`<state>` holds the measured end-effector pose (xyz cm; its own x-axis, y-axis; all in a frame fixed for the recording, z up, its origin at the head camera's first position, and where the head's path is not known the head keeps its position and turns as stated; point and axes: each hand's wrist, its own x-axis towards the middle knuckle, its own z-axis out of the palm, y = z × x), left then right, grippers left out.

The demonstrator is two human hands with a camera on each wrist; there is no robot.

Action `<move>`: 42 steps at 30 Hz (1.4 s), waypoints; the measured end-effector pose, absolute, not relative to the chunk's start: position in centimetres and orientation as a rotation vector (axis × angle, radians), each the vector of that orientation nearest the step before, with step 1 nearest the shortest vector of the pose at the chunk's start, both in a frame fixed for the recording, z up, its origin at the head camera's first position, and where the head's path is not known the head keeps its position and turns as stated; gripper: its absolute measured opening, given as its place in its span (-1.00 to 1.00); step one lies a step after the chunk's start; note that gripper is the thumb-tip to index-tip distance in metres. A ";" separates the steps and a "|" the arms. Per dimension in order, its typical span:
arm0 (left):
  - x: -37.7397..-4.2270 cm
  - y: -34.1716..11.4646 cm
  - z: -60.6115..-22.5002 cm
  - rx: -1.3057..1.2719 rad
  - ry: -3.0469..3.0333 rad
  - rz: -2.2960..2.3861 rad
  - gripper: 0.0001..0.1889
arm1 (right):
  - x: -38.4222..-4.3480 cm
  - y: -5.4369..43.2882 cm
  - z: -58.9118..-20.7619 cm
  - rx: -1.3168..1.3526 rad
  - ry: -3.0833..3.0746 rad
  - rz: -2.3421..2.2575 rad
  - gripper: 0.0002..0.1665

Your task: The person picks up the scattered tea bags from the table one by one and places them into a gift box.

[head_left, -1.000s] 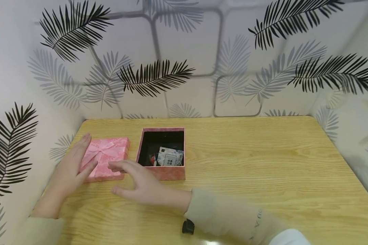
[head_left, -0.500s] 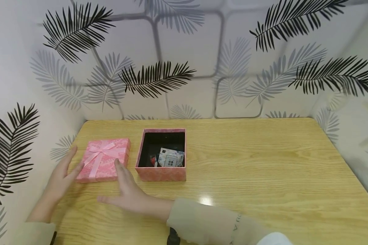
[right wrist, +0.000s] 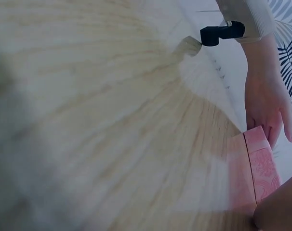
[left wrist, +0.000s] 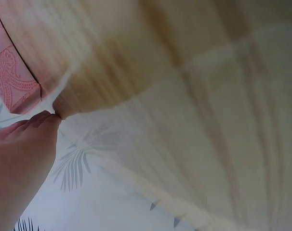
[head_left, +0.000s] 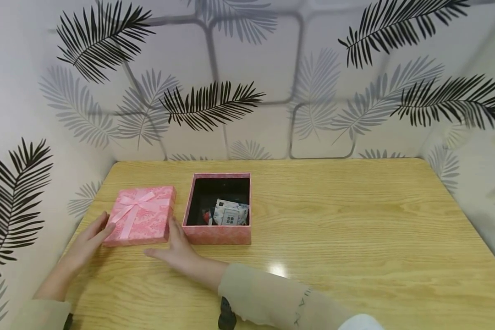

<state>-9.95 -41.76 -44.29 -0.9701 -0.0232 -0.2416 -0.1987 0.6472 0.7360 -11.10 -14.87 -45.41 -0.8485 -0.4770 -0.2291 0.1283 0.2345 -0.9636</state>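
A pink patterned gift-box lid [head_left: 152, 227] with a ribbon bow [head_left: 138, 202] lies on the table's left part. At its left side is my left hand [head_left: 84, 243], thumb by the front left corner. My right hand [head_left: 181, 252] reaches to its right side, fingers in the gap beside the box and thumb spread out in front. The left wrist view shows the left hand [left wrist: 25, 154] just by a lid corner [left wrist: 13, 79]. In the right wrist view the left hand [right wrist: 269, 103] is behind the lid's far end [right wrist: 261, 166]; my right hand [right wrist: 283, 207] shows only at the edge.
Right of the lid stands the uncovered pink box [head_left: 218, 235], black inside, holding a white and blue printed packet [head_left: 231, 211] and something small and red. The wooden table [head_left: 334, 220] meets a leaf-patterned backdrop [head_left: 255, 128]. A black wrist strap [head_left: 227, 315] shows below the right sleeve.
Both hands have come down from above the lid to its two sides. The right hand has drawn back toward the lid's right edge. Lid and box keep their places.
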 end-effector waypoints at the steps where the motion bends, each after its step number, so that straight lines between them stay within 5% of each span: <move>1: -10.0 -41.8 -44.3 -0.197 2.644 1.207 -0.10 | -11.2 -14.9 -45.5 -0.339 2.036 -1.647 0.19; 17: -9.4 -41.5 -44.0 -0.225 2.557 1.452 -0.16 | -11.0 -14.5 -45.6 -0.577 2.124 -1.507 0.22; 32: -8.2 -40.7 -39.5 0.163 2.711 1.729 -0.08 | -10.8 -13.9 -40.1 -0.849 2.456 -1.440 0.19; 42: -9.3 -36.3 -36.7 0.159 2.704 1.834 -0.03 | -12.2 -10.6 -37.9 -0.833 2.579 -1.667 0.06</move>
